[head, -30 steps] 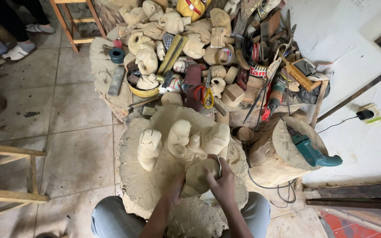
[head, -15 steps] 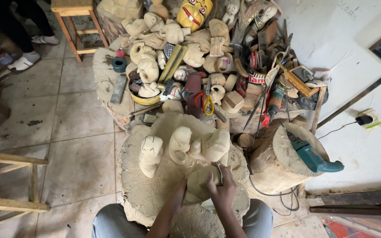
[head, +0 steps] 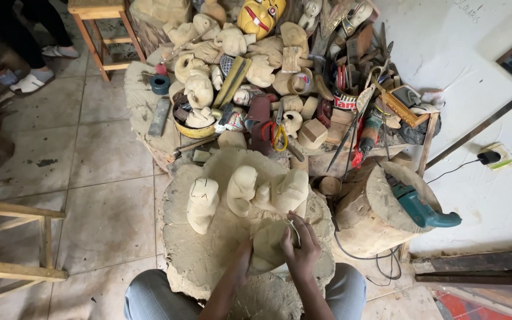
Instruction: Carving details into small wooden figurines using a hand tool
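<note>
Head view, looking straight down: person is sitting at a big stump tabletop (head: 208,261), knees at the frame bottom. Both hands are working one pale wood carving blank (head: 266,246) lying on the stump's near side, just below the middle. Left hand (head: 242,258) is gripping the blank's left edge, fingers curled round it. Right hand (head: 301,249) is lying over the blank's right side, fingers closed on a thin tool or blade (head: 293,232), too small to identify. Three more rough-cut blanks are standing just beyond: one (head: 202,204) apart to the left, two (head: 242,189) (head: 290,191) touching each other. Further back a second stump (head: 143,112) is carrying a heap of carved pieces, hand tools, yellow-handled scissors (head: 279,135) and a yellow painted mask (head: 260,16). Right of the hands a smaller stump (head: 374,213) is holding a teal power tool (head: 422,206), cord trailing down. Top left, another person's feet in sandals (head: 31,80) are standing on the tiled floor (head: 102,195) beside a wooden stool (head: 99,24).
</note>
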